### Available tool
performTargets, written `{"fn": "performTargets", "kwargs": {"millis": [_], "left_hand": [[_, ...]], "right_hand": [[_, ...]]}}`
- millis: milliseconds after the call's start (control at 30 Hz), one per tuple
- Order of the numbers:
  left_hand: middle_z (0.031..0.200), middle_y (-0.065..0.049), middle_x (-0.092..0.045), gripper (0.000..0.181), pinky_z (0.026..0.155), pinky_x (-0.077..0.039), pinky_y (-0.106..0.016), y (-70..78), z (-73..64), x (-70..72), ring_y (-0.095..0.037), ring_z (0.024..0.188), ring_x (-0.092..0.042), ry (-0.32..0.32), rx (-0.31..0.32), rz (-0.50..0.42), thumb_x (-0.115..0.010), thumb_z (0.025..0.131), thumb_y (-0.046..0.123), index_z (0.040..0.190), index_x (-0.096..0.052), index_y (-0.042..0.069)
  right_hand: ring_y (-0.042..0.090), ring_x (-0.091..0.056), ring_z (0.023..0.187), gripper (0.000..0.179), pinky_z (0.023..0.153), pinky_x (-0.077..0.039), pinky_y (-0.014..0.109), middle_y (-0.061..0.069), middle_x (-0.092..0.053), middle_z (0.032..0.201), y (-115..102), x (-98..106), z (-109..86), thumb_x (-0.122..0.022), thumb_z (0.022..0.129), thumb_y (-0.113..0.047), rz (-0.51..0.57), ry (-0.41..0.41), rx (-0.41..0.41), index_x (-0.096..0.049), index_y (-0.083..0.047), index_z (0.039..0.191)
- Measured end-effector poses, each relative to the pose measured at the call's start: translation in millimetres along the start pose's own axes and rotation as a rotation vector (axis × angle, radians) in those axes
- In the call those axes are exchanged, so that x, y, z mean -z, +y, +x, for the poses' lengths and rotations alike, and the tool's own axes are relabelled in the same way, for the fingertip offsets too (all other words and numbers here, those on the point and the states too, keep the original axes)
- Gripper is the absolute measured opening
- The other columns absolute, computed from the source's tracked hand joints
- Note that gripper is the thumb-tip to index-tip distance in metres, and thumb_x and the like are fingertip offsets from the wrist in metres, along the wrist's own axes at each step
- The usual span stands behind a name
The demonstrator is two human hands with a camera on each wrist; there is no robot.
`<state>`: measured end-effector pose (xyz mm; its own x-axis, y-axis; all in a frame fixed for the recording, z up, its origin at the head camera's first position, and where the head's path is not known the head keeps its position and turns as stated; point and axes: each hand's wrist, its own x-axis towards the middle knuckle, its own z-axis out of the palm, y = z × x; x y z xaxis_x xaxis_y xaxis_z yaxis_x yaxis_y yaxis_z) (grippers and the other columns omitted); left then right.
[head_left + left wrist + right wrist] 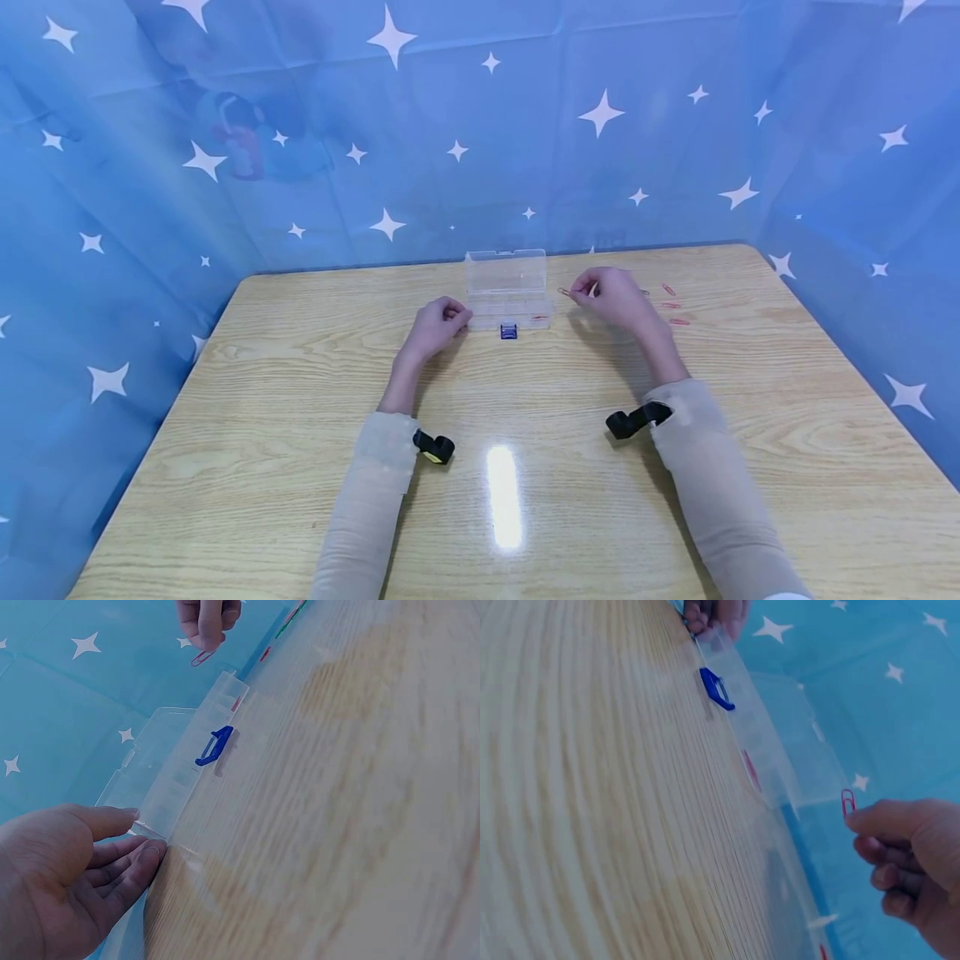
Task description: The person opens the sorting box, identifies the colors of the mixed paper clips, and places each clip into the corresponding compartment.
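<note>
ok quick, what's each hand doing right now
Left hand: fingers curled, touching the end of the open clear plastic organiser box.
Right hand: pinching a small pink wire paper clip.
</note>
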<state>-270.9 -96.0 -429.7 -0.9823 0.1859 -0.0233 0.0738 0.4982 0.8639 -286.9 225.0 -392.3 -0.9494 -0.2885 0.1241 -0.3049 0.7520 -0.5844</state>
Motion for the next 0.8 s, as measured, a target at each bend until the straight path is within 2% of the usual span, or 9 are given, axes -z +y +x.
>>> {"fn": "performTargets", "kwargs": {"millis": [333, 800], "left_hand": [[0.093, -0.011, -0.067, 0.026, 0.07, -0.049, -0.028, -0.5, 1.0, -0.6, -0.021, 0.083, -0.065, 0.005, -0.01, -0.001, -0.06, 0.104, 0.025, 0.113, -0.064, 0.0], [0.092, -0.011, -0.067, 0.026, 0.069, -0.049, -0.028, -1.5, 1.3, 0.2, -0.021, 0.083, -0.066, 0.0, -0.013, 0.007, -0.06, 0.104, 0.025, 0.113, -0.063, 0.0]], "right_hand": [[0.022, -0.058, 0.076, 0.014, 0.069, -0.047, 0.036, 0.008, -0.068, 0.088, -20, -15, 6.0, -0.065, 0.098, -0.015, -0.008, -0.05, 0.046, -0.072, -0.003, 0.096], [0.022, -0.06, 0.079, 0.009, 0.071, -0.048, 0.036, 0.009, -0.067, 0.088, -26, -32, 9.2, -0.066, 0.096, -0.009, 0.006, -0.082, 0.051, -0.072, -0.003, 0.094]]}}
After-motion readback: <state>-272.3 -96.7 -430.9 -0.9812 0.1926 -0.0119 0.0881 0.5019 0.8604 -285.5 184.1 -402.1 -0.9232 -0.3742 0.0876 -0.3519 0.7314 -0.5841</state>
